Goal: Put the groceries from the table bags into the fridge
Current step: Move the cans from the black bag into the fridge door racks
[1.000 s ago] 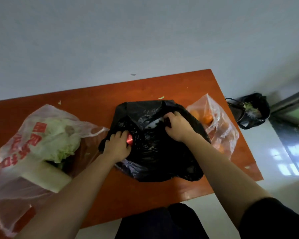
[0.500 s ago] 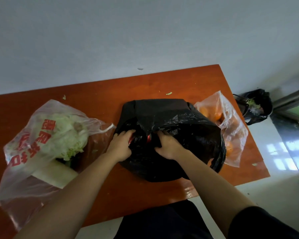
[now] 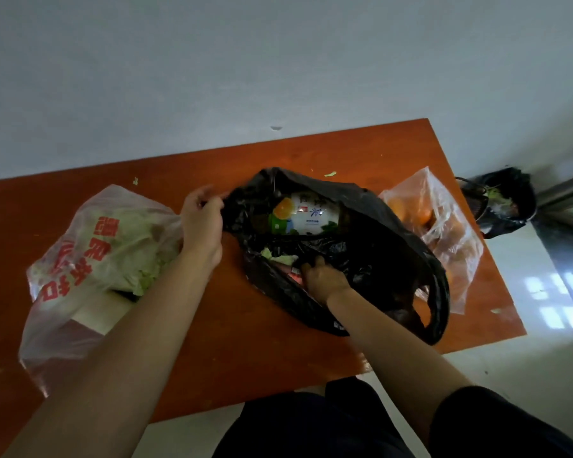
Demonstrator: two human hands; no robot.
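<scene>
— Since half a second ago, the black bag (image 3: 371,259) is pulled open: its left rim is pinched by the left hand (image 3: 201,226), and the right hand (image 3: 323,279) is pushed inside.

— Is anything gripped in there?

— Fingers are curled around a red packet (image 3: 290,274) at the bag's near edge; a firm hold cannot be told. Farther in the bag, a labelled bottle (image 3: 303,213) is exposed.

— So unloading is judged begun. And beside the bag?

— Left of it a cabbage bag (image 3: 90,259) is left untouched; right of it, a bag of oranges (image 3: 444,226).
</scene>
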